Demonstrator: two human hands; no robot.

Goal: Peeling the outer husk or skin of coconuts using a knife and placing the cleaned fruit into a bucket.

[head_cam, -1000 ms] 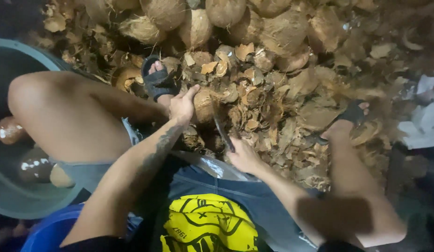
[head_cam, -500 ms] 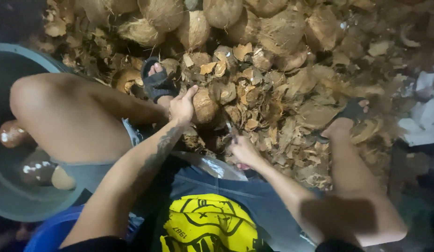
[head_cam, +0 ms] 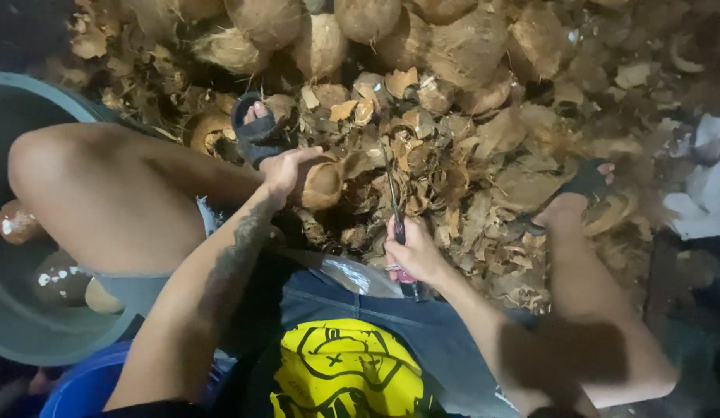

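Brown coconut [head_cam: 323, 183] stays clamped in left hand [head_cam: 286, 169]; right hand [head_cam: 413, 251], gripping knife [head_cam: 394, 203], has drawn back from it.

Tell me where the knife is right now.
In the head view, the knife is just right of centre, gripped in the right hand, blade pointing up over the husk pile, beside the coconut.

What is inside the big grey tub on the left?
Inside the grey tub, three peeled coconuts show against its dark floor. The person's bent knee covers the middle, so anything under it cannot be seen.
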